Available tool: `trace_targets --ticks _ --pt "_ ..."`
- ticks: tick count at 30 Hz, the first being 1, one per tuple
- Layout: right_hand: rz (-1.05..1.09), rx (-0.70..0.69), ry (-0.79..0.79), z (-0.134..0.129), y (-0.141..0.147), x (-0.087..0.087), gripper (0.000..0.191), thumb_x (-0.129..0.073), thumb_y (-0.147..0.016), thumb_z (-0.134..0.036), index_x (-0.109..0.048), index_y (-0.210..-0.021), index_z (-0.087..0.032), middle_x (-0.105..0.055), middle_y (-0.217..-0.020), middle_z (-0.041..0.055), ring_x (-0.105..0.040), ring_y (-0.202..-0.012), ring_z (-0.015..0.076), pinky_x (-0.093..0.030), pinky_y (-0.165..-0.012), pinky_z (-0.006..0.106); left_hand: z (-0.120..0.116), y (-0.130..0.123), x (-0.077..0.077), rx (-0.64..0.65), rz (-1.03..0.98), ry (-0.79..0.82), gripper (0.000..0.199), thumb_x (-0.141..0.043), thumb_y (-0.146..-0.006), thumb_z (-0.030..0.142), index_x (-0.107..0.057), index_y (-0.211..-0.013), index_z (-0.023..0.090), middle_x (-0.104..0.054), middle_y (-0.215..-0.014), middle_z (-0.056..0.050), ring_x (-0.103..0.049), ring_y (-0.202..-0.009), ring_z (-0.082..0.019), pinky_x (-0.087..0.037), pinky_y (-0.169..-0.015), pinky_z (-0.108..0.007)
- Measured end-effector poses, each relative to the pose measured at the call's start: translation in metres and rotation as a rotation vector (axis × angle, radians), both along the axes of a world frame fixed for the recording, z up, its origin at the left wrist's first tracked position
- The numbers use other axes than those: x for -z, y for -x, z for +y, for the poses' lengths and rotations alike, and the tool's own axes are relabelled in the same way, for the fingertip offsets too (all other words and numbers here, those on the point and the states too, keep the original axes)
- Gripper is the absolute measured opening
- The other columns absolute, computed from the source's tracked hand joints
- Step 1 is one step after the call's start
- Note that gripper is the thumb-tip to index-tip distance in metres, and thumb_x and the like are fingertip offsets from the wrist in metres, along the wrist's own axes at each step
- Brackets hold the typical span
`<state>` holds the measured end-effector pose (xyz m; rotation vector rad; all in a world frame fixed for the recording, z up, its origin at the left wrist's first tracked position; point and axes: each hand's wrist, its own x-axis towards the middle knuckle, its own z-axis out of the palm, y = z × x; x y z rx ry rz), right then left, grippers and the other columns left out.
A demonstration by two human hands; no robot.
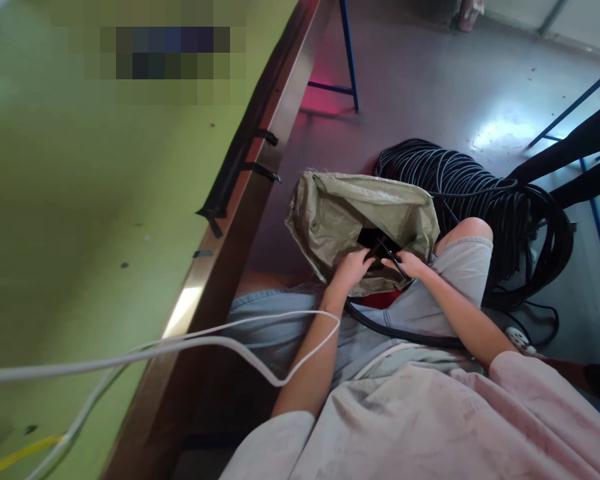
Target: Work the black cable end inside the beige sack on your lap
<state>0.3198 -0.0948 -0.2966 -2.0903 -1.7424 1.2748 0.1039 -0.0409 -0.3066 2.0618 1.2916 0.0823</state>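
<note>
An open woven sack (310, 213), tan and crumpled, stands between my knees with dark contents (373, 238) inside. Over its near rim, my left hand (353, 268) is closed around a thin black piece, perhaps a cable end; its full shape is hidden. Close beside it, my right hand (409, 265) grips a slim black tool (395, 257) that looks like scissors, tilted toward the left hand. The tool's tip meets or crosses the black piece; I cannot tell which. A thick black cable (400, 333) runs across my lap below the sack.
On the left stands a green-topped table (170, 173) with a metal edge and black tape; white cables (205, 340) hang over it toward my left arm. A large coil of black cable (445, 180) lies on the floor to the right. Another person's legs (580, 147) are beyond it.
</note>
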Motion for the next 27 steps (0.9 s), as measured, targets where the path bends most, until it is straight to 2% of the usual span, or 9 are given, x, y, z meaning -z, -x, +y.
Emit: trace_targets --ticks 4,9,12,18,21,23,27 --pt "-0.008 0.02 0.096 0.0 -0.001 -0.005 0.059 -0.07 -0.086 -0.076 -0.071 -0.079 -0.017 -0.069 -0.074 0.0066 -0.066 -0.074 0.0206 -0.039 -0.061 0.025 0.001 0.0 0.0 0.015 0.01 0.016 0.033 -0.062 -0.101 0.029 -0.071 -0.132 0.019 -0.074 -0.126 -0.016 -0.071 -0.117 -0.03 -0.053 -0.103 -0.037" --pt "-0.039 0.022 0.081 0.001 -0.003 -0.01 0.057 -0.071 -0.085 -0.073 -0.068 -0.069 -0.018 -0.063 -0.064 0.0046 -0.063 -0.069 0.0192 -0.035 -0.059 0.026 0.001 0.002 -0.005 -0.026 -0.009 -0.02 0.036 -0.063 -0.1 0.027 -0.071 -0.135 0.021 -0.073 -0.13 -0.014 -0.07 -0.118 -0.03 -0.053 -0.104 -0.038" --pt "-0.012 0.036 0.113 0.001 -0.002 -0.011 0.058 -0.066 -0.088 -0.072 -0.068 -0.071 -0.017 -0.06 -0.058 0.0031 -0.059 -0.064 0.0178 -0.035 -0.059 0.027 0.001 0.002 -0.01 -0.036 -0.022 -0.01 0.037 -0.063 -0.1 0.026 -0.07 -0.136 0.021 -0.073 -0.131 -0.014 -0.07 -0.117 -0.03 -0.053 -0.103 -0.038" --pt "-0.008 0.056 0.09 0.0 0.0 -0.01 0.049 -0.069 -0.087 -0.065 -0.07 -0.076 -0.016 -0.07 -0.072 0.0084 -0.057 -0.067 0.018 -0.039 -0.062 0.029 0.003 -0.001 -0.014 -0.052 -0.024 0.023 0.039 -0.062 -0.099 0.024 -0.07 -0.138 0.018 -0.071 -0.131 -0.016 -0.069 -0.115 -0.033 -0.053 -0.102 -0.045" --pt "0.023 0.04 0.095 -0.003 -0.001 -0.01 0.045 -0.066 -0.087 -0.061 -0.066 -0.069 -0.019 -0.068 -0.066 0.0092 -0.059 -0.066 0.0207 -0.041 -0.061 0.031 0.0 -0.002 -0.016 -0.048 -0.006 0.033 0.039 -0.063 -0.099 0.026 -0.071 -0.137 0.021 -0.072 -0.13 -0.016 -0.071 -0.113 -0.031 -0.054 -0.101 -0.04" --pt "0.052 0.02 0.1 -0.004 -0.004 -0.007 0.048 -0.062 -0.086 -0.064 -0.065 -0.068 -0.02 -0.064 -0.06 0.0093 -0.061 -0.061 0.023 -0.041 -0.058 0.033 -0.001 -0.004 -0.015 -0.04 -0.031 0.059 0.039 -0.064 -0.099 0.026 -0.072 -0.136 0.018 -0.072 -0.129 -0.02 -0.07 -0.116 -0.03 -0.053 -0.102 -0.037" --pt "0.109 0.038 0.142 0.0 -0.014 0.013 0.052 -0.06 -0.078 -0.075 -0.068 -0.072 -0.025 -0.064 -0.057 0.0093 -0.063 -0.057 0.027 -0.045 -0.057 0.037 0.0 -0.008 -0.007 -0.075 0.001 0.032 0.038 -0.065 -0.1 0.032 -0.072 -0.136 0.023 -0.075 -0.125 -0.016 -0.072 -0.115 -0.027 -0.056 -0.1 -0.036"
